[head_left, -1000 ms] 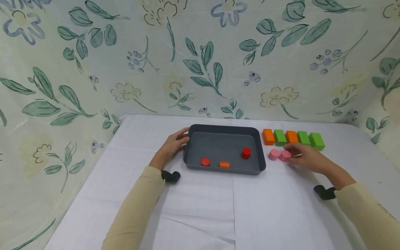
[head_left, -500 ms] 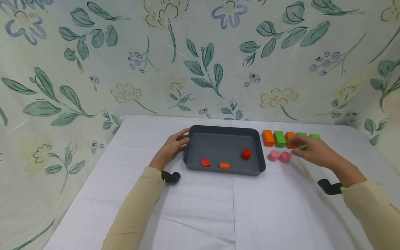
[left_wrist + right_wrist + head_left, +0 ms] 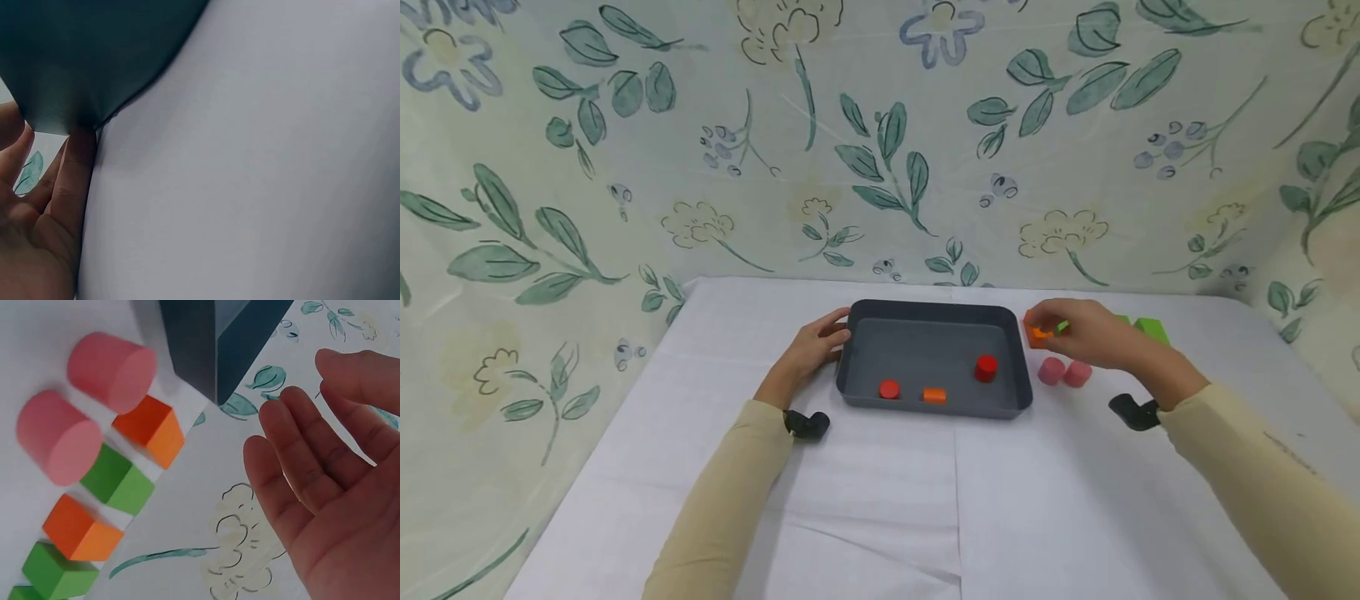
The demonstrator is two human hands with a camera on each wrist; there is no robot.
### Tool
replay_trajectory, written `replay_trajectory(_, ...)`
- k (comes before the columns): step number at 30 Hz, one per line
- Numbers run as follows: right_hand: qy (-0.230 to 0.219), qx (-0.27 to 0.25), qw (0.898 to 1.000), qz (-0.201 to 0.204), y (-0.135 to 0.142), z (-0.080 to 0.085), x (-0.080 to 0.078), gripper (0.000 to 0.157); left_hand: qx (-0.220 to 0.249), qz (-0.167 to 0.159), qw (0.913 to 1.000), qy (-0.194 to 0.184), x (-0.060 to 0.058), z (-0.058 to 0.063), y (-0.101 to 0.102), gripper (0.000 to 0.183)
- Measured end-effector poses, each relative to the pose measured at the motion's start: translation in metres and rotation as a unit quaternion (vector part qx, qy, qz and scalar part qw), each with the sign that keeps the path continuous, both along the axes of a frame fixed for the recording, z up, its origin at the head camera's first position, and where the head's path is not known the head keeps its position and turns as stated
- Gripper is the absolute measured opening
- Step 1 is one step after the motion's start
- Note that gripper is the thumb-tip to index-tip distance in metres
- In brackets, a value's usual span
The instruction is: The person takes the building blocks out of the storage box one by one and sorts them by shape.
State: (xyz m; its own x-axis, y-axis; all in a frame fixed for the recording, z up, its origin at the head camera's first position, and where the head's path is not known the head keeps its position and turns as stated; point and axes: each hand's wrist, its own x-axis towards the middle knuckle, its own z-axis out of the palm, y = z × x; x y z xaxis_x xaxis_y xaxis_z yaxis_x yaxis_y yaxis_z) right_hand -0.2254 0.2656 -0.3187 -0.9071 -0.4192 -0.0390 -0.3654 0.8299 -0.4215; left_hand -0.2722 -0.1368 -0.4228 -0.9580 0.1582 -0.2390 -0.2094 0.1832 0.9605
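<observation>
The first orange block [image 3: 150, 431] sits on the desk [image 3: 865, 500], just right of the tray [image 3: 917, 354]. The right hand [image 3: 1090, 333] is close by, fingers a bit bent and spread, with nothing in it. A soft pinch on two flat sides should work best, without bumping the green block [image 3: 119, 478], farther right of the tray, or the pink rounds [image 3: 112, 372], also on its right. The left hand [image 3: 808, 354] touches the tray's left end, fingers nearly straight, not wrapped round it; a light touch should hold the tray steady.
</observation>
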Motion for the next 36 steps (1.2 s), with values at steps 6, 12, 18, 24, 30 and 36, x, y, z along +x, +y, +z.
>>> replay_trajectory(6, -0.019, 0.004, 0.999, 0.043, -0.036, 0.002, -0.011, 0.032, 0.003, -0.002, 1.0000, -0.004, -0.002, -0.002, -0.002, 0.055)
replay_trajectory(12, -0.033, 0.017, 0.996, 0.080, -0.071, -0.008, -0.016, 0.034, 0.002, -0.003, 1.0000, 0.000, -0.002, -0.004, -0.002, 0.055)
replay_trajectory(18, -0.056, 0.041, 0.989, 0.128, -0.101, -0.022, -0.013, 0.034, -0.002, -0.003, 1.0000, 0.001, -0.005, -0.007, -0.001, 0.055)
replay_trajectory(24, -0.092, 0.068, 0.981, 0.157, -0.120, -0.028, -0.010, 0.034, -0.005, -0.001, 1.0000, -0.001, -0.005, -0.006, -0.001, 0.054)
replay_trajectory(30, -0.131, 0.102, 0.971, 0.171, -0.133, -0.031, -0.012, 0.033, 0.001, -0.002, 1.0000, 0.002, -0.004, -0.003, -0.001, 0.055)
replay_trajectory(36, -0.155, 0.111, 0.966, 0.175, -0.137, -0.035, -0.012, 0.035, -0.001, 0.001, 1.0000, 0.001, -0.004, -0.003, -0.002, 0.055)
